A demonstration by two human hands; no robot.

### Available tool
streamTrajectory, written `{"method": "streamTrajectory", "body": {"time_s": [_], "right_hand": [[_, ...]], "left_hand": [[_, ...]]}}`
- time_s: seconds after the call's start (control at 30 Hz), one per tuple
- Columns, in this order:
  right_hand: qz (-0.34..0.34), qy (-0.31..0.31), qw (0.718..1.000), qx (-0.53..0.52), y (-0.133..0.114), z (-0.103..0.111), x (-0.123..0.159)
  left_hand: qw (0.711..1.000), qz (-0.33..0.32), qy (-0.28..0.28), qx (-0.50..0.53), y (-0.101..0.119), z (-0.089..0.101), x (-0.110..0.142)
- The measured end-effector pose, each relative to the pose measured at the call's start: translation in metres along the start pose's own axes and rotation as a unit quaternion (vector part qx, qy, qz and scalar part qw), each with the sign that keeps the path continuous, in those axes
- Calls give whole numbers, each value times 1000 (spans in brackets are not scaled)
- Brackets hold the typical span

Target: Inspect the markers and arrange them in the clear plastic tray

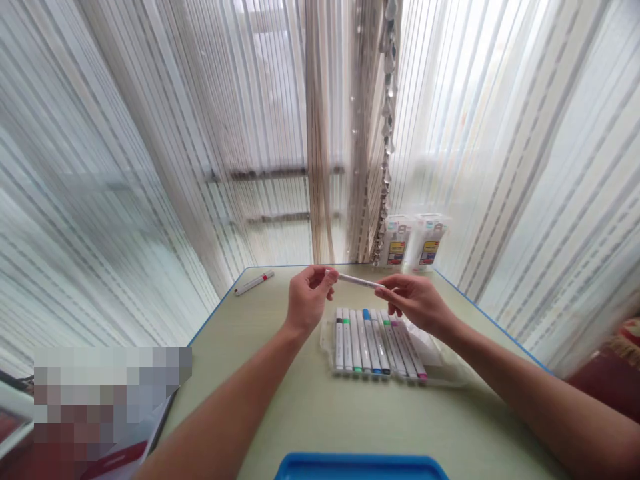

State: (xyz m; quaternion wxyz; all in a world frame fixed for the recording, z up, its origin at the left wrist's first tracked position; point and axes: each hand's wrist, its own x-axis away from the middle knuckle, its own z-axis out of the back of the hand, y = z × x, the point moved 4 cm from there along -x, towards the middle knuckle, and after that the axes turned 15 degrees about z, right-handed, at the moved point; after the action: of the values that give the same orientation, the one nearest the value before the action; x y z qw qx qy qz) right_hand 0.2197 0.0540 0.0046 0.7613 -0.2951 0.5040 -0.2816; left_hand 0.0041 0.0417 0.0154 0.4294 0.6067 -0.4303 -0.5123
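A slim white marker [357,281] is held level above the table between my two hands. My left hand [311,297] pinches one end, and my right hand [411,300] closes on the other end, so both tips are hidden by fingers. Just below lies a clear plastic case [327,347] with a row of white markers [367,343] in it, their bands and ends black, green, blue and purple. Farther left, a single white marker with a red band [255,283] rests alone on the table.
The pale green table [280,407] has a blue edge. Two clear packages [427,243] with labels stand at the far right against the striped curtain [260,100]. A blue tray rim [360,458] shows at the near edge. A blurred-out object [100,400] lies at lower left.
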Motion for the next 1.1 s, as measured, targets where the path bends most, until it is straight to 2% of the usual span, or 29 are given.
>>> {"method": "streamTrajectory", "body": {"time_s": [0.17,0.27,0.4,0.57,0.77,1.1], "right_hand": [[26,-39,994,102,5,-3,4],[39,-58,986,152,4,-4,4],[56,-53,983,167,-3,-3,1],[71,-38,981,176,-10,-2,-1],[75,-53,981,173,-12,-3,2],[134,-69,970,190,-16,-8,3]], "left_hand": [[1000,-2,-20,8,2,-9,7],[997,-46,-43,-37,12,-17,18],[983,-119,-83,-114,24,-29,35],[968,-163,-125,-144,29,-37,46],[966,-193,-112,-131,31,-37,45],[967,-204,-104,-114,35,-39,46]]}}
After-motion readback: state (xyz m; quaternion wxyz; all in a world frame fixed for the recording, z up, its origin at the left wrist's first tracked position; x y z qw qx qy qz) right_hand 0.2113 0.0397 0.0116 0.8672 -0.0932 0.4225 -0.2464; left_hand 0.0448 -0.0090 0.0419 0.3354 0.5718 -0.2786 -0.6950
